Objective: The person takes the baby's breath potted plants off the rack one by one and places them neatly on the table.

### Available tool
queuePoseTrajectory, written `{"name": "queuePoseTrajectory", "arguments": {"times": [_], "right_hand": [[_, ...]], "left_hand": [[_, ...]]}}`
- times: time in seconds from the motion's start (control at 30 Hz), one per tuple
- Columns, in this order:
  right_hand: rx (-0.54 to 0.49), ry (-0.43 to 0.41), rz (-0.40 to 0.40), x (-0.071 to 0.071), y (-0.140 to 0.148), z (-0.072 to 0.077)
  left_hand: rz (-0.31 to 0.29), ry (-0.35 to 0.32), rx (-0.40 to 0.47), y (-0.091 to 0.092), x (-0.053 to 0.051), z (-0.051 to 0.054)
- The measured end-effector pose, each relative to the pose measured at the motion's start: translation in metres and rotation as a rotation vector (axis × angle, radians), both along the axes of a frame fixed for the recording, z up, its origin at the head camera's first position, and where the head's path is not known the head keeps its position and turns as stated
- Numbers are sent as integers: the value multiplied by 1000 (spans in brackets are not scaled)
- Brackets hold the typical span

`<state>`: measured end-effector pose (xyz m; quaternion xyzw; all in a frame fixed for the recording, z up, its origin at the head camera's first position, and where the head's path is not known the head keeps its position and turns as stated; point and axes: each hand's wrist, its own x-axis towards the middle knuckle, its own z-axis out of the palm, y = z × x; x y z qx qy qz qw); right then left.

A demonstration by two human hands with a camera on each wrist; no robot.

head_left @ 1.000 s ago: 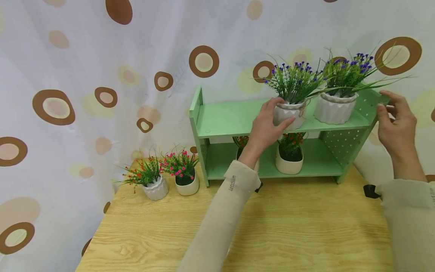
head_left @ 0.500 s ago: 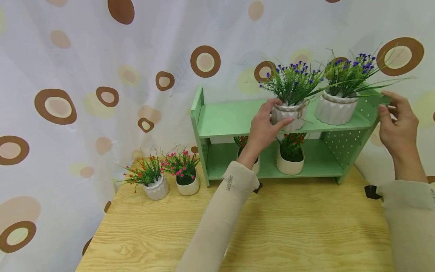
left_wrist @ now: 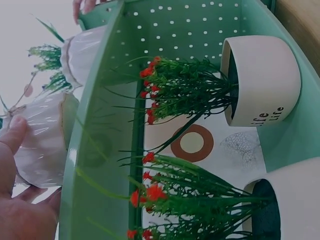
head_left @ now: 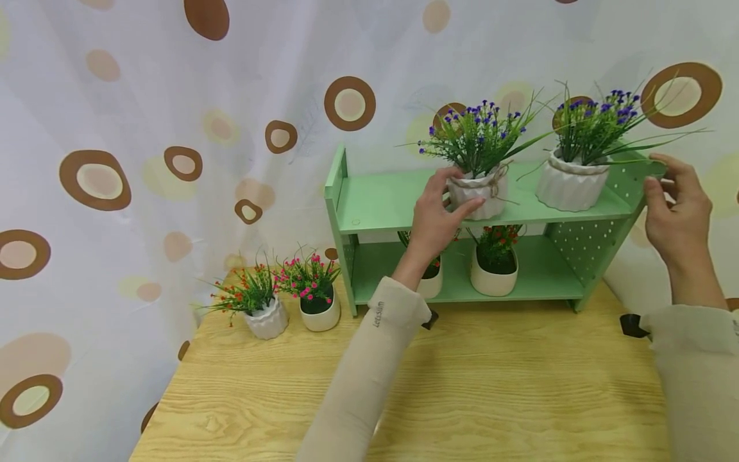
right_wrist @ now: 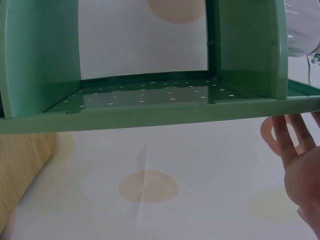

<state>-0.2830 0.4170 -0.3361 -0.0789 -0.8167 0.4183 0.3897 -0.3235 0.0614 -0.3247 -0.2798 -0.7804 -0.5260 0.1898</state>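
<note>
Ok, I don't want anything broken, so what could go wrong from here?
The held pot is near the front edge of the top shelf; if the left hand lost its grip, it might tip and drop to the table.

The right hand is on the right end of the rack, so a push or pull there could jolt the other purple-flowered pot.

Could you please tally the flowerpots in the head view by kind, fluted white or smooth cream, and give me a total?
Fluted white pots: 3
Smooth cream pots: 3
Total: 6
</note>
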Motion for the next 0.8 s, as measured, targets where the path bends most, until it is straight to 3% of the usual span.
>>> {"name": "queuePoseTrajectory", "arguments": {"times": [0.23,0.47,0.8], "right_hand": [[2,-12,-10,0,-1,-1],[-2,-61,-32,1,1,-4],[-2,-48,-20,-1,-1,-2]], "left_hand": [[-16,38,47,-10,2,0],[-23,45,72,-21,11,-2],[-19,46,86,-44,25,-6]]}}
